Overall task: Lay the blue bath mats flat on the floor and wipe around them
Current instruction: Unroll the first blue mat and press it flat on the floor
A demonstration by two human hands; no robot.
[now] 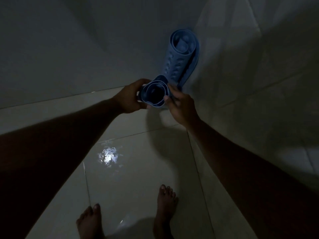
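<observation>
Two blue bath mats show, both rolled into tubes and neither lying flat. Of these, the first roll [153,94] is up in the air above the floor, seen end-on with its spiral open toward the camera, between both hands. The left hand [127,97] wraps curled fingers round its left side; the right hand [181,104] grasps its right side, thumb and fingers closed on the outer layer. Just behind, the second roll [183,56] stands on end in the corner where two walls [69,49] meet, leaning against them, with round suction cups showing on its skin. Its lower end is hidden by the first roll and the right hand. Below, the glossy tiled floor [138,169] carries one bright, speckled patch of glare [107,156]. Two bare feet [165,200] stand on the tiles near the bottom edge, apart from each other
</observation>
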